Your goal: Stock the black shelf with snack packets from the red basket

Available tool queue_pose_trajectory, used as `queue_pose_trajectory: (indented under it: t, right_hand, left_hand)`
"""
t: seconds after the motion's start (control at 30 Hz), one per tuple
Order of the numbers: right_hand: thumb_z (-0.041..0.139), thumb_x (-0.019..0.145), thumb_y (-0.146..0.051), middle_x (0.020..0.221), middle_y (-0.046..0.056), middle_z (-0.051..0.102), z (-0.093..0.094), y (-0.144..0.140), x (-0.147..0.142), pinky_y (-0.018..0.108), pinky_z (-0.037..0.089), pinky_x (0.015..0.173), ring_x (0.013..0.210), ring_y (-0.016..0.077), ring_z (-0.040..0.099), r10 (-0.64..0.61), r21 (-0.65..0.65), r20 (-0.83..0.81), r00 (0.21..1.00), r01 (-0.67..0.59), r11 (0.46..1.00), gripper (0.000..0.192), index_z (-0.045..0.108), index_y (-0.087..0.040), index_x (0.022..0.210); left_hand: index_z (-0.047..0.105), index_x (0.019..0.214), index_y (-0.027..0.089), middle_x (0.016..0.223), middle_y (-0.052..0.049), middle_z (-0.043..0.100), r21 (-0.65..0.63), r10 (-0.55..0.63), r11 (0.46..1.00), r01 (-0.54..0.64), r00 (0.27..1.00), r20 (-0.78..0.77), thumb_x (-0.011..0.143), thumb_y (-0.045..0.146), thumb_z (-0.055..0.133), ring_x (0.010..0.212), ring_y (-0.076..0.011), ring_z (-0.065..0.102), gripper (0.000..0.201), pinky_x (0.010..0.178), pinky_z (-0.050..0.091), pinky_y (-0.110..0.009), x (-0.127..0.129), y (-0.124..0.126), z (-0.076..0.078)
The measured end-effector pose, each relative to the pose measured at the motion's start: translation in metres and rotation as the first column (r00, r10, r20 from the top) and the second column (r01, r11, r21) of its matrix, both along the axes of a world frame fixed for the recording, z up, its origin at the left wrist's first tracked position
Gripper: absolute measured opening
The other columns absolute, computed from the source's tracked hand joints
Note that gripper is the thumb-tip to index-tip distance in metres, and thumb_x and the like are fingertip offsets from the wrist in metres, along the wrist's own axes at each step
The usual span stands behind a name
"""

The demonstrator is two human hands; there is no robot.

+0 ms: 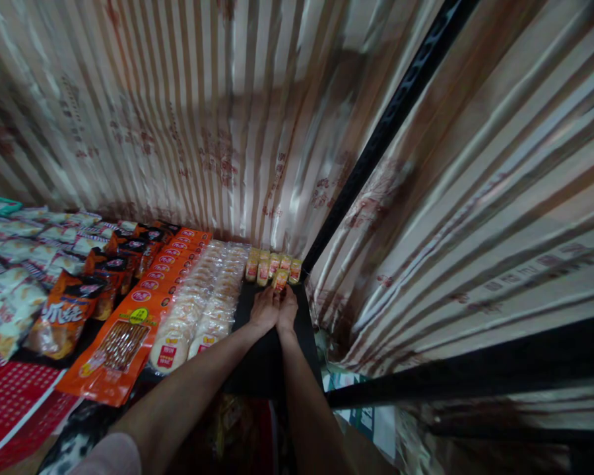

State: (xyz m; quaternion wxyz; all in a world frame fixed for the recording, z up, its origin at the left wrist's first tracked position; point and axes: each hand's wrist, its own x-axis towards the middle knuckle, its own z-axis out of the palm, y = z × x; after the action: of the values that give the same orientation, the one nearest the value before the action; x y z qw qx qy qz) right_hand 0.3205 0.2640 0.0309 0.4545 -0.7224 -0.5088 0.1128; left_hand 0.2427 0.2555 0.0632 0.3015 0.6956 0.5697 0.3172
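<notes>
On the dark shelf (257, 366), both my hands meet at a small yellow snack pack (280, 280) with a red label. My left hand (264, 309) closes on it from the left, and my right hand (288, 307) from the right. The fingertips are partly hidden by the hands. Just behind, several similar yellow packs (263, 269) stand in a short row at the shelf's back right corner. Left of my hands run two rows of round wrapped crackers (175, 343), overlapping one another.
Orange stick-snack packs (113, 349), dark orange bags (62, 313) and white bags (10, 303) fill the shelf leftward. A black post (361, 171) rises at the right corner. Striped sheeting (218, 132) hangs behind. A red basket (14, 409) sits lower left.
</notes>
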Motion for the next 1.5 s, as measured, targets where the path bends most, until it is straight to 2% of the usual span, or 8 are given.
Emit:
queue_pose_trajectory:
  t: [0.3, 0.43, 0.63, 0.8, 0.93, 1.17, 1.5]
  right_hand:
    - [0.048, 0.075, -0.024, 0.089, 0.010, 0.066, -0.003, 0.012, 0.000, 0.029, 0.049, 0.069, 0.074, 0.0175, 0.062, 0.030, 0.057, -0.101, 0.994, -0.024, 0.998, 0.035, 0.052, -0.013, 0.108]
    - [0.046, 0.078, -0.027, 0.083, 0.008, 0.065, -0.003, 0.016, 0.001, 0.028, 0.048, 0.062, 0.067, 0.0167, 0.061, 0.032, 0.055, -0.130, 0.991, -0.025, 0.998, 0.022, 0.051, -0.016, 0.097]
    - [0.047, 0.078, -0.032, 0.073, 0.004, 0.060, 0.002, 0.019, 0.001, 0.029, 0.046, 0.063, 0.065, 0.0169, 0.057, 0.066, 0.065, -0.097, 0.993, -0.060, 0.996, 0.014, 0.051, -0.019, 0.077]
    - [0.045, 0.077, -0.028, 0.079, 0.005, 0.058, 0.004, 0.017, 0.000, 0.030, 0.046, 0.072, 0.074, 0.0172, 0.055, 0.102, 0.097, -0.022, 0.994, -0.100, 0.990, 0.014, 0.054, -0.018, 0.078]
    - [0.044, 0.075, -0.023, 0.085, 0.007, 0.056, 0.005, 0.016, -0.001, 0.031, 0.046, 0.072, 0.072, 0.0172, 0.054, 0.090, 0.078, -0.023, 0.996, -0.088, 0.993, 0.017, 0.058, -0.016, 0.082]
    - [0.046, 0.072, -0.021, 0.080, 0.004, 0.055, 0.003, 0.017, -0.001, 0.030, 0.045, 0.071, 0.069, 0.0166, 0.052, 0.083, 0.085, -0.056, 0.995, -0.078, 0.993, 0.016, 0.060, -0.017, 0.078]
    - [0.049, 0.072, -0.017, 0.086, 0.006, 0.059, -0.002, 0.014, 0.003, 0.030, 0.046, 0.078, 0.081, 0.0176, 0.054, 0.087, 0.189, -0.076, 0.993, -0.072, 0.979, 0.017, 0.065, -0.017, 0.077]
  left_hand:
    - [0.054, 0.120, 0.018, 0.131, -0.011, 0.055, -0.051, 0.006, 0.999, -0.006, 1.000, 0.009, 0.090, 0.023, 0.033, 0.133, -0.0209, 0.037, 0.037, 0.109, 0.028, -0.041, -0.003, 0.002, 0.000]
    - [0.053, 0.122, 0.017, 0.134, -0.011, 0.053, -0.079, -0.014, 0.997, 0.014, 1.000, 0.001, 0.090, 0.021, 0.032, 0.134, -0.0204, 0.036, 0.039, 0.110, 0.027, -0.040, -0.004, 0.001, 0.004]
    - [0.050, 0.126, 0.012, 0.140, -0.014, 0.046, -0.107, 0.004, 0.994, -0.007, 1.000, -0.031, 0.090, 0.019, 0.029, 0.135, -0.0208, 0.034, 0.042, 0.112, 0.024, -0.041, -0.004, 0.001, 0.004]
    - [0.051, 0.126, 0.014, 0.139, -0.012, 0.047, -0.105, -0.002, 0.994, -0.002, 1.000, -0.030, 0.090, 0.018, 0.029, 0.135, -0.0198, 0.035, 0.042, 0.112, 0.024, -0.041, -0.004, 0.001, 0.002]
    - [0.053, 0.125, 0.016, 0.137, -0.011, 0.050, -0.093, 0.013, 0.996, -0.016, 1.000, -0.028, 0.090, 0.018, 0.031, 0.133, -0.0203, 0.037, 0.041, 0.112, 0.027, -0.040, -0.004, 0.001, 0.002]
    - [0.049, 0.129, 0.011, 0.141, -0.011, 0.045, -0.139, -0.046, 0.990, 0.024, 0.987, -0.154, 0.092, 0.016, 0.025, 0.137, -0.0166, 0.031, 0.044, 0.113, 0.024, -0.036, -0.005, -0.001, 0.013]
    - [0.055, 0.124, 0.015, 0.135, -0.009, 0.052, -0.072, 0.014, 0.997, -0.020, 0.997, -0.073, 0.090, 0.016, 0.031, 0.130, -0.0175, 0.041, 0.041, 0.111, 0.028, -0.034, 0.000, -0.007, 0.014]
